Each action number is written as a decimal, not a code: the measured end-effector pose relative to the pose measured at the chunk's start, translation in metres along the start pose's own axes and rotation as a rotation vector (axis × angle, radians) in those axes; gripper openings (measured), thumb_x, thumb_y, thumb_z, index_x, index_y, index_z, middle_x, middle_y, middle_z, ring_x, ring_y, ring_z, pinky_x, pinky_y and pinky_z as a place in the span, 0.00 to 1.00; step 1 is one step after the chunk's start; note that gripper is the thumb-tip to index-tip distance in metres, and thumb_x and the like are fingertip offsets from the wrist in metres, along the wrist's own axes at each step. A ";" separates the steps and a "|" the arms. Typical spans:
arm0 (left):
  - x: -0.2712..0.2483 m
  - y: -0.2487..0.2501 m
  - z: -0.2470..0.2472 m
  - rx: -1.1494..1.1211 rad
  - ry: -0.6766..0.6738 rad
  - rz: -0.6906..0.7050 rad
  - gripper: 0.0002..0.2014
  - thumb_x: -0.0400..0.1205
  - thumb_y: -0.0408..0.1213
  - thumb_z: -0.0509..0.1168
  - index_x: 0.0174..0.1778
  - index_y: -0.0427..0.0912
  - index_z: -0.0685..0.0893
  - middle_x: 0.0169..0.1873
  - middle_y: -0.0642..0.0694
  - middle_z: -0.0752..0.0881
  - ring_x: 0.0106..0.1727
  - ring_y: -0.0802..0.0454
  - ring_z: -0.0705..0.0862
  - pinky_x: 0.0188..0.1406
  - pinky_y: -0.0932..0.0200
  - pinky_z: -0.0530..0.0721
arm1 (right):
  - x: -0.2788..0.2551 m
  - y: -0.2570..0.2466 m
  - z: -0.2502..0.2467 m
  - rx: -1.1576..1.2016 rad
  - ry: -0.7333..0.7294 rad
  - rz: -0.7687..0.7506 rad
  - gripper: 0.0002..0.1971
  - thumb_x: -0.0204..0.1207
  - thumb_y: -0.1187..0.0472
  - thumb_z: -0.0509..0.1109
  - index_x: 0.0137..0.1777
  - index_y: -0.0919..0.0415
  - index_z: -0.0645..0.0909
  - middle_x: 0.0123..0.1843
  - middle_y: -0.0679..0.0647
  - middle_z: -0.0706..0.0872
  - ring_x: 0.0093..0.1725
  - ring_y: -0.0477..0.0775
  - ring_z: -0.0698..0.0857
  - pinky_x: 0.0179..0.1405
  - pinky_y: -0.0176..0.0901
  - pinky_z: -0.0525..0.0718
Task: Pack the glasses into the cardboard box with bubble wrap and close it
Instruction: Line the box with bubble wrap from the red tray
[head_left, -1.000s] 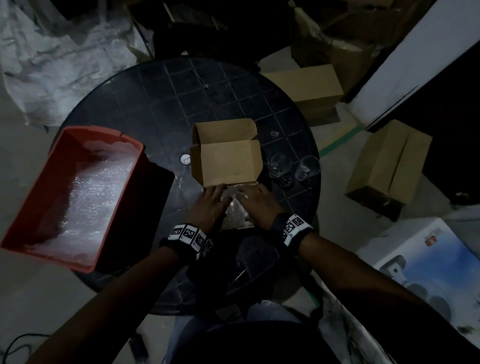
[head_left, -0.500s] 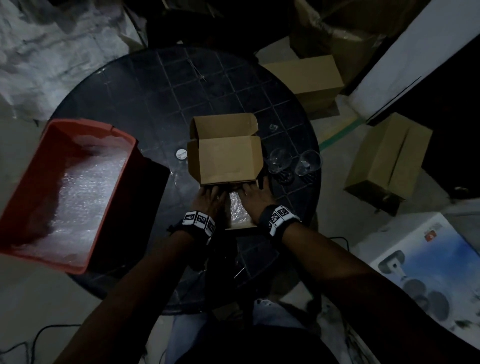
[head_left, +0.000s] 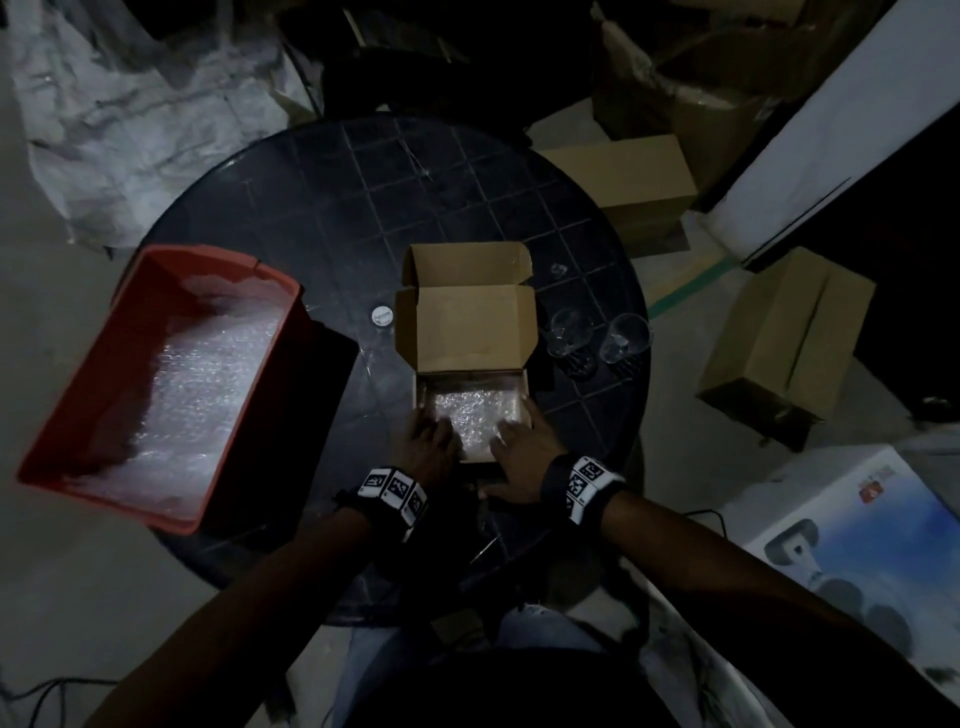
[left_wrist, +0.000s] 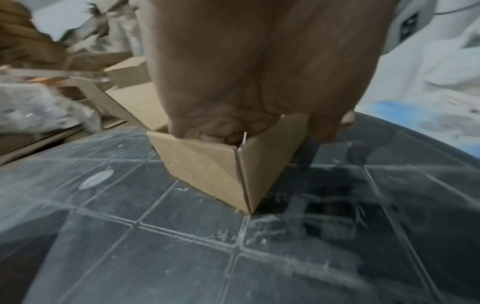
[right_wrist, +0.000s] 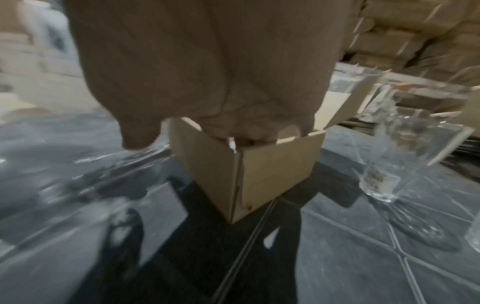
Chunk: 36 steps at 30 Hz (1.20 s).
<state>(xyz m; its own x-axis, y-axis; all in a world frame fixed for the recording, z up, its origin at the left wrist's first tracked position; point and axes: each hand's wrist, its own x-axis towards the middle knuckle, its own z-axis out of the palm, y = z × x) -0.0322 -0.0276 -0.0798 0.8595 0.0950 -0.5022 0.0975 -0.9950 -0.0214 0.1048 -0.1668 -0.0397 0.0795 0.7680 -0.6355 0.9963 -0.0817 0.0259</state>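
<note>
Dim light; round dark gridded tabletop.

Box at centre of tabletop, lid flaps raised at the far side, near half open. Wrap lining the inside, pale and crinkled.

Left hand at the near-left corner of the box, fingers hooked down over the rim into the interior, thumb outside the near wall; gripping the wall, by the left wrist view. Fingertips hidden inside.

Right hand at the near-right corner, fingers dipped over the rim onto the wrap, thumb splayed outside along the near wall. Whether pressing the wrap or clasping the wall: cannot tell.

Two glasses, glass and second glass, upright on the tabletop just right of the box, side by side, not touching it.

Small round cap on the tabletop just left of the box.

Red bin at the left edge of the tabletop, overhanging, holding more bubble wrap.

Closed cartons on the floor to the right.
</note>
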 end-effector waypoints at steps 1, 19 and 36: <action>0.002 -0.002 0.002 0.015 0.008 0.011 0.21 0.73 0.48 0.53 0.35 0.43 0.90 0.38 0.41 0.88 0.39 0.40 0.89 0.65 0.43 0.65 | 0.001 0.000 -0.002 0.002 -0.008 -0.003 0.42 0.76 0.26 0.51 0.77 0.59 0.72 0.80 0.65 0.70 0.79 0.61 0.69 0.78 0.74 0.31; -0.025 0.000 -0.025 -0.124 0.029 -0.030 0.20 0.81 0.45 0.53 0.48 0.42 0.91 0.51 0.38 0.89 0.64 0.37 0.83 0.78 0.33 0.40 | -0.015 0.000 0.000 -0.010 0.012 -0.022 0.07 0.78 0.63 0.66 0.52 0.58 0.85 0.45 0.55 0.88 0.59 0.63 0.81 0.69 0.79 0.27; -0.023 0.011 -0.009 -0.162 0.040 -0.097 0.55 0.69 0.78 0.25 0.77 0.45 0.70 0.77 0.41 0.70 0.78 0.42 0.66 0.76 0.28 0.44 | 0.002 -0.010 0.016 0.106 0.036 0.086 0.55 0.69 0.22 0.56 0.87 0.57 0.47 0.88 0.62 0.47 0.86 0.61 0.50 0.75 0.78 0.31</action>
<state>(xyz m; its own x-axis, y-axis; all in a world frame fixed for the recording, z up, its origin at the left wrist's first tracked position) -0.0464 -0.0403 -0.0609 0.8610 0.1950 -0.4697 0.2580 -0.9634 0.0731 0.0942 -0.1744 -0.0532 0.1677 0.7773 -0.6063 0.9769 -0.2136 -0.0036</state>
